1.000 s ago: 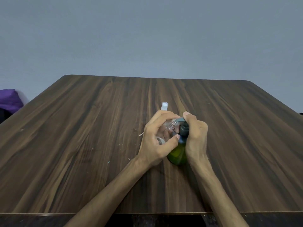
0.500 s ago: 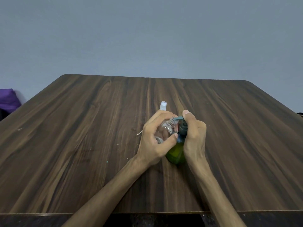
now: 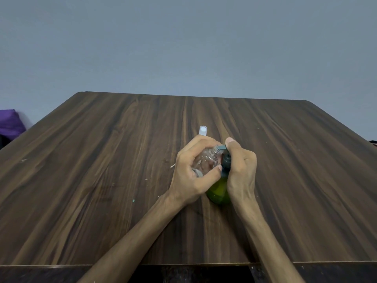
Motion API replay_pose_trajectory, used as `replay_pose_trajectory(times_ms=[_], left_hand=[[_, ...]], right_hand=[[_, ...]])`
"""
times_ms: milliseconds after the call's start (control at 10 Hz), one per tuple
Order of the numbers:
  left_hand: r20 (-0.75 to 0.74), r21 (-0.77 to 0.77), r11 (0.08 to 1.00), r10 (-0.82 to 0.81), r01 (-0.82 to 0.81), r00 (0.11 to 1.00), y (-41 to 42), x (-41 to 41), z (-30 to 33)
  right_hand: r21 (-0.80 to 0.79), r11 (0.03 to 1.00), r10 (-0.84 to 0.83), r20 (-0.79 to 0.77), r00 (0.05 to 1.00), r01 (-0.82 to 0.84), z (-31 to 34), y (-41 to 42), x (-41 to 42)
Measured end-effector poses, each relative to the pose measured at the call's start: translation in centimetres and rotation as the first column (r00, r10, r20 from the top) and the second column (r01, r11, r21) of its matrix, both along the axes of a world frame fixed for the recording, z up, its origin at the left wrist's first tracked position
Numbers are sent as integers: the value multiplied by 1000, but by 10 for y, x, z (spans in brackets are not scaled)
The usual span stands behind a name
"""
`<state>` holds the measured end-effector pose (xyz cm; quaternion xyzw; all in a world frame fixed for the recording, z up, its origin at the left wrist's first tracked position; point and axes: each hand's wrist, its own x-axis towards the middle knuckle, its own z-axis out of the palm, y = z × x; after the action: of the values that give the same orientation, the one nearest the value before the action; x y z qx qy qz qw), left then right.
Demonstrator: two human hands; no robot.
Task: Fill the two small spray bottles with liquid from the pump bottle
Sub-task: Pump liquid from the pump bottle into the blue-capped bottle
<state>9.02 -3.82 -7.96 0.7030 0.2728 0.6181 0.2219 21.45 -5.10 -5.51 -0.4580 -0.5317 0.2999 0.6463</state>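
Note:
A green pump bottle [image 3: 218, 190] with a dark pump head [image 3: 226, 160] stands near the middle of the wooden table [image 3: 102, 160]. My right hand [image 3: 241, 166] grips its neck and pump, the thumb lying on top of the spout. My left hand [image 3: 193, 172] holds a small clear spray bottle [image 3: 206, 162], tilted, its open threaded mouth right at the pump spout. Behind my left hand a second small bottle shows only its white cap [image 3: 203, 130]. Most of that bottle is hidden.
A thin pale stick [image 3: 173, 166] lies on the table just left of my left hand. A purple object [image 3: 10, 123] sits beyond the table's left edge. A plain grey wall rises behind the table.
Both hands and the two bottles have stayed almost still. The view has shifted only slightly.

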Motion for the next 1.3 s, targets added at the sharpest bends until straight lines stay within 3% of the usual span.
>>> replay_pose_trajectory(times_ms=[100, 300, 500, 600, 1300], left_hand=[[-28, 2, 1000, -18, 18, 999, 1, -3, 1], [16, -14, 999, -37, 37, 999, -1, -3, 6], [-10, 18, 1000, -1, 1, 1000, 0, -6, 5], [-63, 36, 999, 41, -39, 997, 1, -6, 4], [-18, 7, 1000, 26, -26, 999, 3, -5, 3]], right_hand=[[0, 1000, 13, 2, 1000, -13, 1, 1, 0], [-51, 991, 113, -174, 978, -124, -4, -1, 0], [-83, 985, 138, -163, 977, -153, 0, 2, 2], [-142, 984, 76, -232, 970, -111, 1, 8, 1], [-197, 959, 140, -300, 943, -205, 18, 1, -8]])
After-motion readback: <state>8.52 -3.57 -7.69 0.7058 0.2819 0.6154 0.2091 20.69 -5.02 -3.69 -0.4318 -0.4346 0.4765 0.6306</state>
